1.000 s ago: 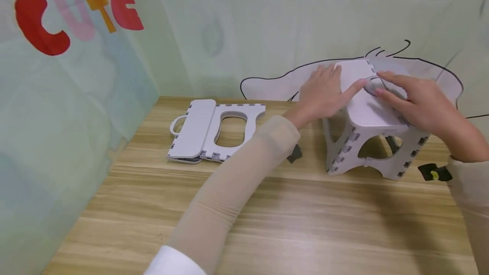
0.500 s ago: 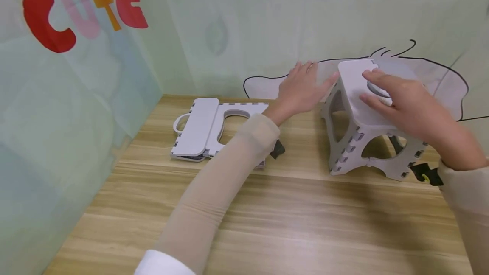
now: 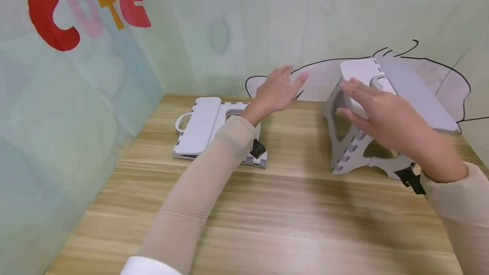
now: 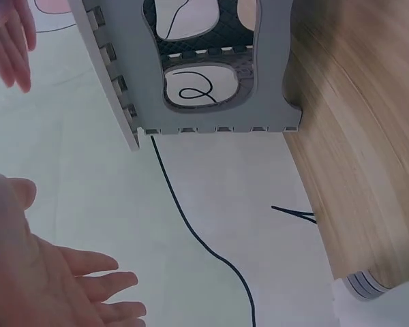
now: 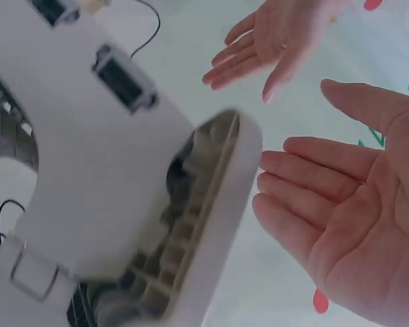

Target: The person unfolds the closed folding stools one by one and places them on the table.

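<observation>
A white folding step stool (image 3: 361, 70) stands unfolded at the back right, its seat in two panels with an oval handle in the middle. My right hand (image 3: 389, 122) is in front of the seat with fingers straight, hiding part of it. In the right wrist view its open palm (image 5: 354, 211) faces the stool's rim (image 5: 225, 204) and holds nothing. To the left, my left hand (image 3: 275, 90) hovers in the air, fingers spread, apart from the stool. Below and left of it, a second step stool (image 3: 200, 124) lies folded flat on the table, partly covered by my left forearm.
The wood-grain table (image 3: 275, 215) reaches to a pale printed cloth (image 3: 252, 29) that hangs along its back and left. Red, pink and orange letters (image 3: 57, 20) are on the cloth at the upper left. Black pieces (image 3: 257, 148) sit at both cuffs.
Both hands have come off the unfolded stool's seat and moved left. My left hand has gone farther, towards the folded stool. The unfolded stool stays where it was.
</observation>
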A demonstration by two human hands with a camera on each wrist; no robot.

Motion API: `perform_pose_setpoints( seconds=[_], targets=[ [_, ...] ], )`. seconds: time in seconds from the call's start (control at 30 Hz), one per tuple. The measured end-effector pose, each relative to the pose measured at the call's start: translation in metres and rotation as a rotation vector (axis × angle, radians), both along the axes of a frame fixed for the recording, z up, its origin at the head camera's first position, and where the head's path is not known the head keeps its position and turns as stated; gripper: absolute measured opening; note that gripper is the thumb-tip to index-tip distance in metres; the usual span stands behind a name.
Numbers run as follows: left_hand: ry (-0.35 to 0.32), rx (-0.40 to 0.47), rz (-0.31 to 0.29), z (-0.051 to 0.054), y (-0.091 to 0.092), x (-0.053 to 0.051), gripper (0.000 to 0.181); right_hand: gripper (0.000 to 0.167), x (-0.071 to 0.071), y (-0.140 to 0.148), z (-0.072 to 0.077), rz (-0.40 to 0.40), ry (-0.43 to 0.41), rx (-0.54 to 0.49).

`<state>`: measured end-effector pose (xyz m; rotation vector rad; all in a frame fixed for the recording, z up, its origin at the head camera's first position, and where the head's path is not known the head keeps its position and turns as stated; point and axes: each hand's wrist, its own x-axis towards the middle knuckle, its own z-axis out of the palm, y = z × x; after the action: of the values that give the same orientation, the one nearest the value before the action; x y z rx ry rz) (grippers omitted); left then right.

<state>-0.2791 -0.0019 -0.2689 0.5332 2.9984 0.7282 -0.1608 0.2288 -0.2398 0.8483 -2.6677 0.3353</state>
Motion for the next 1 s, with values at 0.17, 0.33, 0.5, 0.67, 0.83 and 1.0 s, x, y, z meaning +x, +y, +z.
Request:
perform_pose_setpoints(
  seconds=[0.17,0.33,0.5,0.67,0.83,1.0],
  targets=[
    [-0.016,0.039,0.009,-0.004,-0.014,0.000,0.081,0.058,0.000,-0.013,-0.008,-0.009,-0.006,0.017],
    [-0.004,0.062,0.028,-0.004,-0.028,0.001,0.078,0.058,-0.002,-0.026,-0.014,-0.038,-0.073,0.035],
    [-0.020,0.098,0.041,-0.007,-0.042,0.002,0.077,0.057,-0.004,-0.036,-0.021,-0.010,-0.077,0.038],
    [-0.029,0.121,0.044,-0.009,-0.055,0.001,0.077,0.060,-0.006,-0.047,-0.028,0.009,-0.101,0.030],
    [-0.053,0.170,0.064,-0.010,-0.067,0.001,0.077,0.063,-0.008,-0.061,-0.037,0.009,-0.168,0.041],
    [-0.049,0.192,0.103,-0.013,-0.082,0.002,0.077,0.065,-0.009,-0.077,-0.051,0.016,-0.237,0.034]
  ],
)
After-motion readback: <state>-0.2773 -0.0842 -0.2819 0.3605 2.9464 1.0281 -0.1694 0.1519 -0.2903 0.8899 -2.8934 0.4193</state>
